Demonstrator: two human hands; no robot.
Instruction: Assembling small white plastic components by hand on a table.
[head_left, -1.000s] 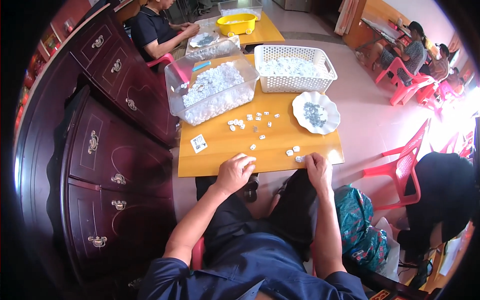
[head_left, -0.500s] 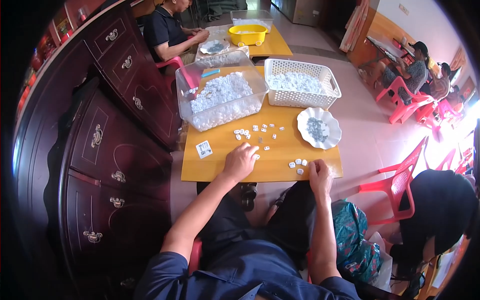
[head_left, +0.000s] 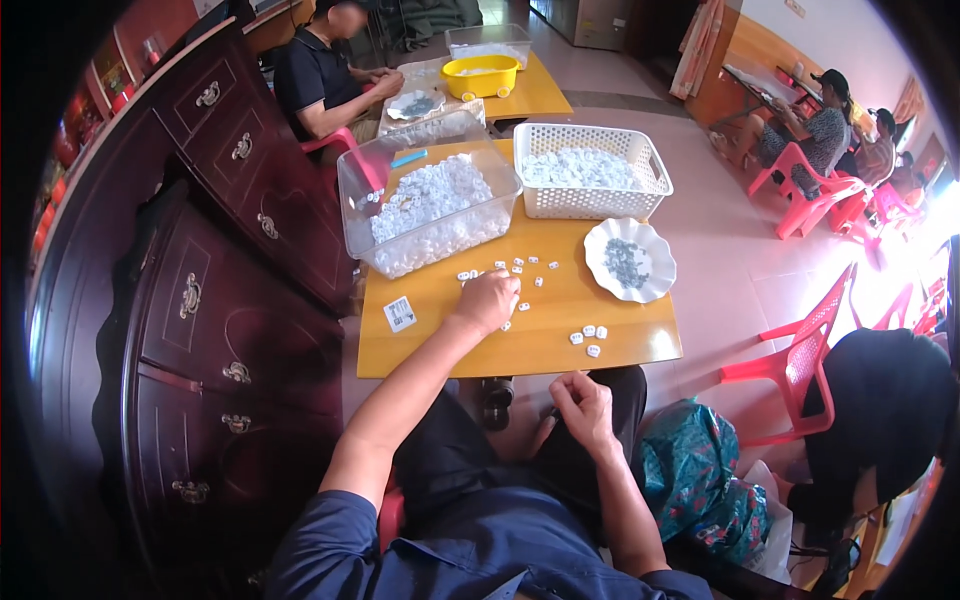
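My left hand [head_left: 488,302] rests on the yellow table [head_left: 430,348], its fingers pinched down among small white plastic pieces [head_left: 518,262] with dark holes or marks. Whatever those fingertips hold is hidden beneath the hand. In front of the table's near edge, over my lap, is my right hand [head_left: 584,408], thumb and fingers curled together; I cannot make out anything in it. A few white pieces with dark marks [head_left: 589,332] lie grouped near the table's right front. A white scalloped plate [head_left: 594,264] of small grey parts lies beyond them.
A clear plastic bin [head_left: 440,250] and a white perforated basket [head_left: 600,205], both full of white pieces, stand at the back. A square printed label [head_left: 400,314] lies at left. Dark drawers [head_left: 215,330] flank me; a person [head_left: 325,85] works at another table.
My right hand has dropped back from the table's right front corner to over my lap. The left hand has moved slightly farther in among the loose pieces. The whole view has shifted a little.
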